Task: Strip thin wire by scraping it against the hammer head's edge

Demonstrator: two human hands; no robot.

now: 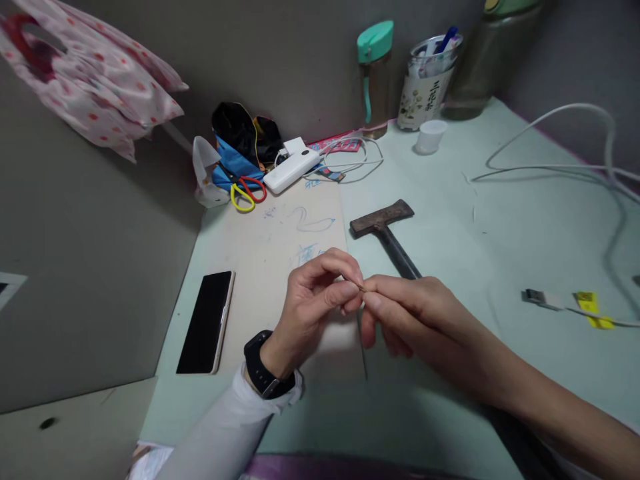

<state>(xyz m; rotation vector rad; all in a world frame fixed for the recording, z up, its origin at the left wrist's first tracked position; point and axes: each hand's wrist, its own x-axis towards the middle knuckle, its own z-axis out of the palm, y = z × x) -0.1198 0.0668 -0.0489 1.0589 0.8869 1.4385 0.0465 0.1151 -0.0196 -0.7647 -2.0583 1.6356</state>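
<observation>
Over the middle of the table, my left hand (320, 300) and my right hand (415, 307) meet at the fingertips. Both are closed in a pinch around something tiny and thin between them, too small to name. A black watch is on my left wrist. Just beyond my right hand lies a hammer (383, 219), its metal head showing and part of its dark handle hidden under my hand and forearm. Beneath my left hand is a beige board (260, 253) with blue scribbles.
A black phone (206, 323) lies left. Scissors (243, 193), a pouch and a white power bank (291, 171) sit at the back left. Behind stand a bottle (376, 80), a pen holder (427, 87) and a small cup (430, 137). White cables cross the right side.
</observation>
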